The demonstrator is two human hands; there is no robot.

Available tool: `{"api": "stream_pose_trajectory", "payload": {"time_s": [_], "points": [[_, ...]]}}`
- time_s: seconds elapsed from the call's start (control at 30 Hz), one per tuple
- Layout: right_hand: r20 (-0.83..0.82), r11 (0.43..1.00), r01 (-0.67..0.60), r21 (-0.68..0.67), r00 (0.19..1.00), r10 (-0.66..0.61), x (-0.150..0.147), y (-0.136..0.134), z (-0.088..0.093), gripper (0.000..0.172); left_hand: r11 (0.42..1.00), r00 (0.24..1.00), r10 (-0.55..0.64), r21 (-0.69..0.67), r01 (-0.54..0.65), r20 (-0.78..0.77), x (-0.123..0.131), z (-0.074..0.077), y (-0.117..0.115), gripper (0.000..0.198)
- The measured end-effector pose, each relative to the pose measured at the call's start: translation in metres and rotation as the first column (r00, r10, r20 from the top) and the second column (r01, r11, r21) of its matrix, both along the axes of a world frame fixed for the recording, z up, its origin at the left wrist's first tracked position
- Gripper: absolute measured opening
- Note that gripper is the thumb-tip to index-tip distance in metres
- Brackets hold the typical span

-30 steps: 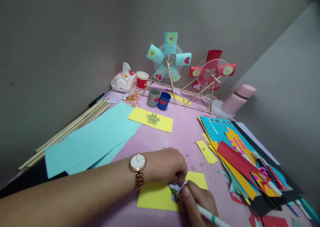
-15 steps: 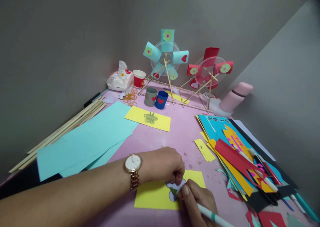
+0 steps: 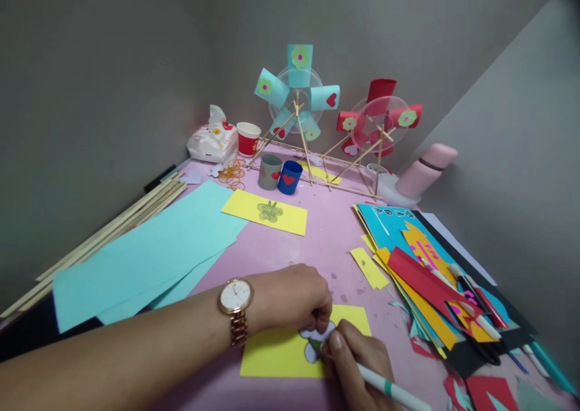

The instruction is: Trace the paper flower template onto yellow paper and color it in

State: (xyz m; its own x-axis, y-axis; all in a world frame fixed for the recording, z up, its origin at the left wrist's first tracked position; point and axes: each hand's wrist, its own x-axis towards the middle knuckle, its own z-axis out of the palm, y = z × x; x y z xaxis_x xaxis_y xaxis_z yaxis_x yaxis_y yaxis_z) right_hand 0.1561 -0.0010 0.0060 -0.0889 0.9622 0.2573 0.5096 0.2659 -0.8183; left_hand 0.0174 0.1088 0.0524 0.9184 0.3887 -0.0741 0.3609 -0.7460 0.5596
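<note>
Subject: a small pale lavender paper cutout (image 3: pixel 311 353) with rounded, dark-edged lobes and a green patch near its middle. It is lying on a yellow sheet (image 3: pixel 276 356) at the near edge of the pink tabletop (image 3: pixel 317 254), between the two hands and partly covered by both.

Right hand (image 3: pixel 362 362): thumb and fingers are clamping a white pen (image 3: pixel 410 397) with a green band, its rear end pointing to the near right. The writing end is sitting low beside the green patch; contact with the paper is not resolving clearly.

Left hand (image 3: pixel 294 296): fingers are curling inward, their tips resting at the cutout's far side. Cannot tell whether they are pinching a lobe or only pressing it down.

Handling (judgement): the cutout is probably weighing next to nothing, bending easily and tending to slide over the smooth sheet under sideways pen pressure. The narrow joins between lobes are likely being the weakest places for creasing or tearing. Best hold: a fingertip pressing flat on a far lobe, clear of the green patch, where ink may be smearing. For lifting, a light thumb-and-finger pinch on an outer rim would be suiting it better than a grip at the middle. The pen is looking light, rigid and easy to steady by its barrel near the writing end.
</note>
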Motion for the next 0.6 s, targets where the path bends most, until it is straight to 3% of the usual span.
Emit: {"api": "stream_pose_trajectory", "payload": {"time_s": [0.33, 0.6], "points": [[0.032, 0.999, 0.021, -0.037, 0.999, -0.02, 0.0016, -0.0009, 0.0003, 0.034, 1.0, 1.0, 0.008, 0.017, -0.007, -0.004, 0.0001, -0.002, -0.0003, 0.024], [-0.036, 0.993, 0.075, -0.093, 0.996, -0.079, -0.0022, -0.0014, 0.0019, 0.037, 1.0, 0.999, 0.028, 0.005, -0.028, -0.016, -0.0004, 0.0014, -0.0009, 0.022]]}}
